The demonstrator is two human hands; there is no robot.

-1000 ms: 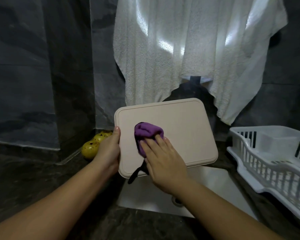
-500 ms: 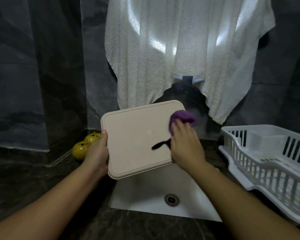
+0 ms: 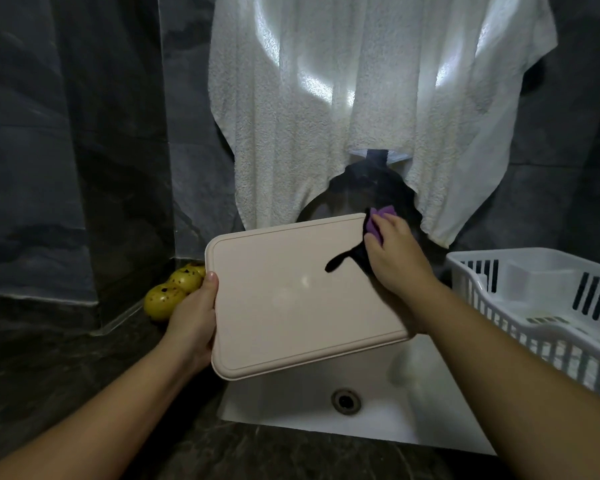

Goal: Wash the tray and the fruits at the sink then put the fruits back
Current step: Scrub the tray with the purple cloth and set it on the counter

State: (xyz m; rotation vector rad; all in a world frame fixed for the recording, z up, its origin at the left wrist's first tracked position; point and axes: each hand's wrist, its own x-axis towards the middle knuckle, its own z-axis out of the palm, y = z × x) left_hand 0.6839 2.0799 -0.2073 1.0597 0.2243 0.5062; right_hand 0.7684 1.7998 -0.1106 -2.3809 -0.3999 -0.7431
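Tray tilted over sink | left hand grips its edge | right hand presses cloth at far corner | fruits on counter | risk: one-handed hold, scrubbing push could slip tray.

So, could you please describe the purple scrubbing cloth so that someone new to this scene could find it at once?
Start at the white sink and look up to the beige tray held tilted above it. At the tray's far right corner, the right hand grips the cloth. It is the only purple thing here, with a black loop dangling across the tray.
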